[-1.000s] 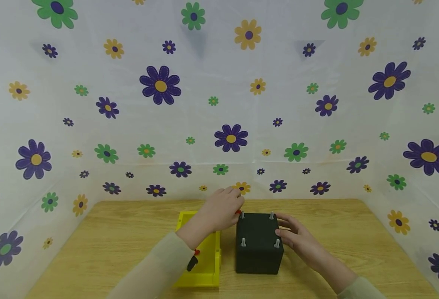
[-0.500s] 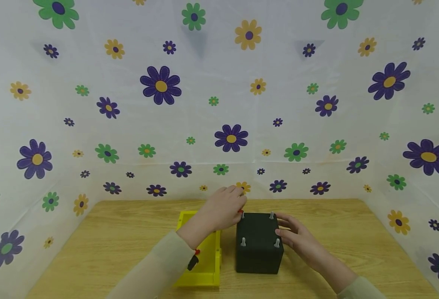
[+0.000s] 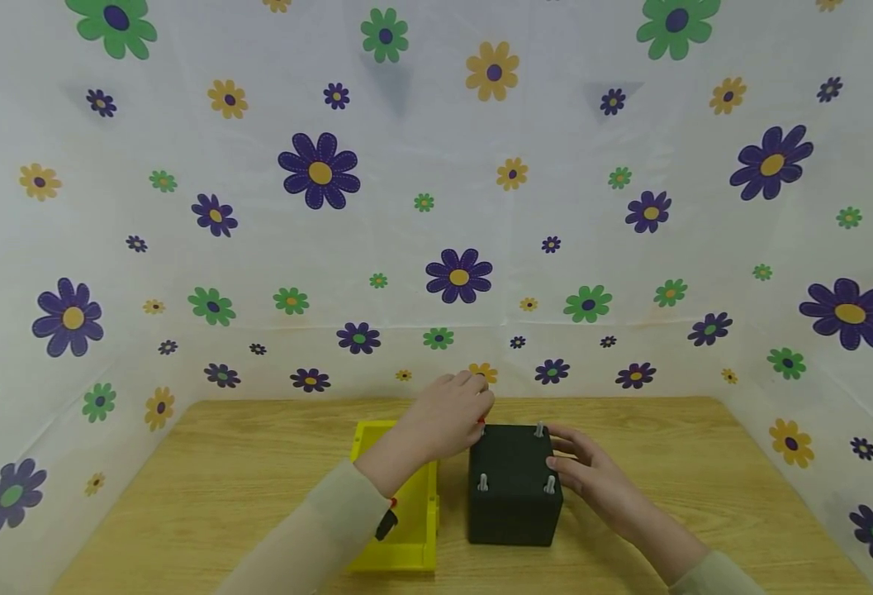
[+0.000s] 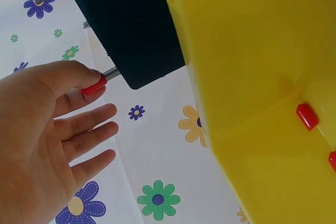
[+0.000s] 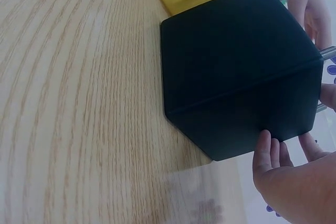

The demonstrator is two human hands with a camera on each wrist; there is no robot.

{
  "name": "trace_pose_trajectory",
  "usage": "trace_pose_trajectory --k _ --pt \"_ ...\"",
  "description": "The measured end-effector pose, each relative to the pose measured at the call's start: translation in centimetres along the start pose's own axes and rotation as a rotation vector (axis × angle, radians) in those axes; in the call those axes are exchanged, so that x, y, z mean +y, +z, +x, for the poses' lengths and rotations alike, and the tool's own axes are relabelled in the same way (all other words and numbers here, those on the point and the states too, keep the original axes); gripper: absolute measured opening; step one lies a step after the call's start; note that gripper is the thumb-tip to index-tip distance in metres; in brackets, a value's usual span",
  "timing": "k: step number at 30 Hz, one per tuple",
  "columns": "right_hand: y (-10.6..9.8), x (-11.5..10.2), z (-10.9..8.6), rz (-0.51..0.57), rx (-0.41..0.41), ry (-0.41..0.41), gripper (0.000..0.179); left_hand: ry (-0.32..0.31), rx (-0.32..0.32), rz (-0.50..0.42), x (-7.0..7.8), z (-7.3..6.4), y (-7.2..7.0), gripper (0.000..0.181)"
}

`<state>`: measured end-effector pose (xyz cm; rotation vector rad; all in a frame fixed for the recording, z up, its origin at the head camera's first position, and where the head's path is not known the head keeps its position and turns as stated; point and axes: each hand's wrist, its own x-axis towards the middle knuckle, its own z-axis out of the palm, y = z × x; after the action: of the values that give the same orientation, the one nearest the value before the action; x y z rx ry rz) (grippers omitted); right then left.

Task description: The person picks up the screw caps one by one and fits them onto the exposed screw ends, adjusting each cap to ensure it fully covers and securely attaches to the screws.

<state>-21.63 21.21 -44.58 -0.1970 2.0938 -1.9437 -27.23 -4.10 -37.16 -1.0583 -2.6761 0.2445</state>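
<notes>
A black block (image 3: 514, 459) stands on the table with threaded bolts (image 3: 483, 482) sticking up near its top corners. My left hand (image 3: 443, 413) reaches across the yellow tray to the block's far left corner. Its thumb and index finger pinch a red cap (image 4: 94, 85) at the tip of one bolt, whose bare thread (image 4: 112, 73) shows between cap and block. The other left fingers are spread loosely. Along the block's right side lies my right hand (image 3: 592, 471), its fingertips (image 5: 262, 142) touching the side face and its thumb at the top edge.
The yellow tray (image 3: 429, 545) stands just left of the block, partly under my left forearm. Loose red caps (image 4: 307, 116) lie in it. Wood-grain tabletop (image 3: 220, 496) surrounds both, and a flower-print sheet (image 3: 377, 240) hangs behind and at the sides.
My left hand has shifted slightly to the right at the far left bolt, still pinching the red cap. Right hand, block and tray stay where they were.
</notes>
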Motion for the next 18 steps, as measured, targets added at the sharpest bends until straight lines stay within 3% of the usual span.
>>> trace_pose_trajectory --k 18 --pt "-0.13 0.12 0.06 0.002 -0.02 -0.016 0.071 0.008 -0.025 -0.061 -0.33 -0.45 0.09 0.029"
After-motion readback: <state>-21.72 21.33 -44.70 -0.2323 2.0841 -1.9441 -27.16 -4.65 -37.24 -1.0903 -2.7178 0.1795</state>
